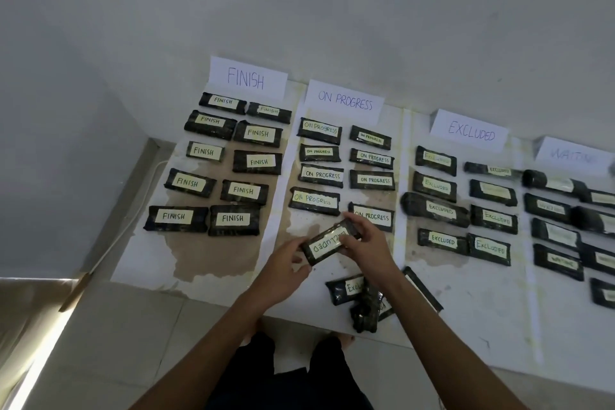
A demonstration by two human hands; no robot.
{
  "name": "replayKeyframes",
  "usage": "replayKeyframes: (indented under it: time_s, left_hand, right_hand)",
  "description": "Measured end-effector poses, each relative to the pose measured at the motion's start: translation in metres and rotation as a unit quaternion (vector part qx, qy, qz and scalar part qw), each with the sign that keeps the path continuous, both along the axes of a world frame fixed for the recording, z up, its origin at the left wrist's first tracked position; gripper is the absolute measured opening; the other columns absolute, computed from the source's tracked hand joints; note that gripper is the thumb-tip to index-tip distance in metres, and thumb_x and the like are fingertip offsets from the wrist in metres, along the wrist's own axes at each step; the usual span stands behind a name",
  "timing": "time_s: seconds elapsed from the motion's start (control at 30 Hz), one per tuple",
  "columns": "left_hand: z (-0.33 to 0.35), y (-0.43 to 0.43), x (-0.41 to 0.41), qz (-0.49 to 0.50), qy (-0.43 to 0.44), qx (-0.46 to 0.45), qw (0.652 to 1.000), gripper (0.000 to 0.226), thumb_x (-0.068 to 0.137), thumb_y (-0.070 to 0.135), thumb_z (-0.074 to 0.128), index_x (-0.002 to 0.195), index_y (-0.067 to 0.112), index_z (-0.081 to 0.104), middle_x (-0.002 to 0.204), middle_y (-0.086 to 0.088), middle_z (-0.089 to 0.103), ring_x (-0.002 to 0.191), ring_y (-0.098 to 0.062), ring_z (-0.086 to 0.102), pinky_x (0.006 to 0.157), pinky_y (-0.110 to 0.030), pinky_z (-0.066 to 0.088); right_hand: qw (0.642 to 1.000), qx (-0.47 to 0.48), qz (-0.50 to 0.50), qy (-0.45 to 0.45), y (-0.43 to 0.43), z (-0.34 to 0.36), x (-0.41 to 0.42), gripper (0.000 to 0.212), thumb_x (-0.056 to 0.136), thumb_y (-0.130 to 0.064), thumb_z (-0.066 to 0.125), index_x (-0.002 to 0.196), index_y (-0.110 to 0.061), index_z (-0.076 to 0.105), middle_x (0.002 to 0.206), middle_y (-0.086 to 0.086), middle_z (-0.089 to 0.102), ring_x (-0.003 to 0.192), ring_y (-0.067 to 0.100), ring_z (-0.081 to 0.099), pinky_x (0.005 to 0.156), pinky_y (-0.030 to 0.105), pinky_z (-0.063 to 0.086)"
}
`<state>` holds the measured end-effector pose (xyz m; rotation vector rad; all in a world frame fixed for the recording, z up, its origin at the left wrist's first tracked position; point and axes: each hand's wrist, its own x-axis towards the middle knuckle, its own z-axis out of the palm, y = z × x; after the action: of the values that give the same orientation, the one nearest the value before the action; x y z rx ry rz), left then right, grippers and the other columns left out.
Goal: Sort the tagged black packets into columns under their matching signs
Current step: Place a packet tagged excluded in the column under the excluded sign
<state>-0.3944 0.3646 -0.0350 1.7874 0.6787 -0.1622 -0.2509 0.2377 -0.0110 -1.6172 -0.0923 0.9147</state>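
I hold a black packet tagged EXCLUDED [327, 243] between both hands, tilted, low in the ON PROGRESS column. My left hand [283, 268] grips its near end and my right hand [364, 245] its far end. Paper signs lean on the wall: FINISH [246, 78], ON PROGRESS [344, 101], EXCLUDED [471, 131] and a faint WAITING [572, 155]. Under each sign lie several tagged packets in two columns. A small pile of unsorted packets [361, 298], one tagged EXCLUDED, lies under my right forearm.
The packets lie on white paper sheets [149, 263] on a tiled floor, with brown damp stains in the FINISH and ON PROGRESS areas. A white cable [133, 220] runs along the left wall. My feet [339, 339] stand at the sheet's near edge.
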Motion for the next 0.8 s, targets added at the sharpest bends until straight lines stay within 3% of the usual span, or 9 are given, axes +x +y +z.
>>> replayKeyframes:
  time_s: [0.1, 0.27, 0.37, 0.47, 0.63, 0.8]
  left_hand:
    - [0.002, -0.006, 0.008, 0.039, -0.003, -0.028, 0.999, 0.051, 0.086, 0.009, 0.059, 0.133, 0.02, 0.043, 0.115, 0.001, 0.055, 0.091, -0.005, 0.056, 0.064, -0.008, 0.046]
    - [-0.002, -0.007, 0.014, 0.109, 0.0, -0.07, 0.992, 0.048, 0.087, 0.003, 0.056, 0.13, 0.022, 0.045, 0.117, -0.008, 0.057, 0.09, -0.015, 0.059, 0.067, -0.018, 0.048]
    - [0.0, -0.005, 0.018, 0.206, 0.003, -0.127, 0.97, 0.046, 0.088, 0.005, 0.056, 0.13, 0.02, 0.045, 0.116, -0.004, 0.057, 0.092, -0.018, 0.058, 0.068, -0.021, 0.046]
    - [0.005, -0.004, 0.028, 0.286, 0.001, -0.203, 0.936, 0.039, 0.087, 0.011, 0.062, 0.123, 0.021, 0.049, 0.107, -0.004, 0.061, 0.092, -0.016, 0.059, 0.066, -0.023, 0.046]
    - [0.015, -0.016, 0.046, 0.21, -0.015, -0.169, 0.963, 0.019, 0.084, 0.012, 0.065, 0.102, 0.02, 0.062, 0.106, -0.007, 0.066, 0.095, -0.016, 0.063, 0.077, -0.03, 0.054]
    - [0.02, -0.027, 0.051, 0.09, -0.008, -0.1, 0.991, 0.022, 0.089, 0.013, 0.057, 0.111, 0.019, 0.059, 0.105, 0.001, 0.062, 0.089, -0.007, 0.059, 0.066, -0.015, 0.047]
  right_hand:
    - [0.998, 0.004, -0.047, 0.047, -0.003, -0.004, -0.003, 0.041, 0.086, 0.008, 0.056, 0.122, -0.011, 0.056, 0.111, 0.013, 0.064, 0.097, 0.025, 0.066, 0.073, 0.03, 0.058]
    - [0.999, -0.03, -0.03, 0.017, -0.005, -0.003, -0.007, 0.035, 0.084, 0.006, 0.06, 0.114, -0.012, 0.058, 0.108, 0.013, 0.063, 0.095, 0.024, 0.067, 0.074, 0.033, 0.059]
    - [0.991, -0.101, 0.078, -0.047, -0.013, 0.0, -0.004, 0.023, 0.08, -0.002, 0.07, 0.099, -0.01, 0.061, 0.102, 0.013, 0.064, 0.087, 0.022, 0.068, 0.072, 0.03, 0.059]
    - [0.959, -0.169, 0.221, -0.054, -0.02, 0.002, -0.009, 0.023, 0.075, -0.012, 0.076, 0.092, -0.011, 0.06, 0.094, 0.008, 0.07, 0.079, 0.017, 0.07, 0.067, 0.026, 0.057]
    - [0.957, -0.164, 0.237, -0.043, -0.022, 0.003, -0.023, 0.032, 0.075, -0.018, 0.074, 0.104, -0.016, 0.06, 0.093, 0.004, 0.072, 0.076, 0.013, 0.069, 0.064, 0.024, 0.053]
    - [0.98, -0.124, 0.155, -0.015, -0.028, 0.003, -0.019, 0.022, 0.084, -0.012, 0.067, 0.105, -0.013, 0.062, 0.09, 0.006, 0.071, 0.07, 0.018, 0.069, 0.071, 0.034, 0.059]
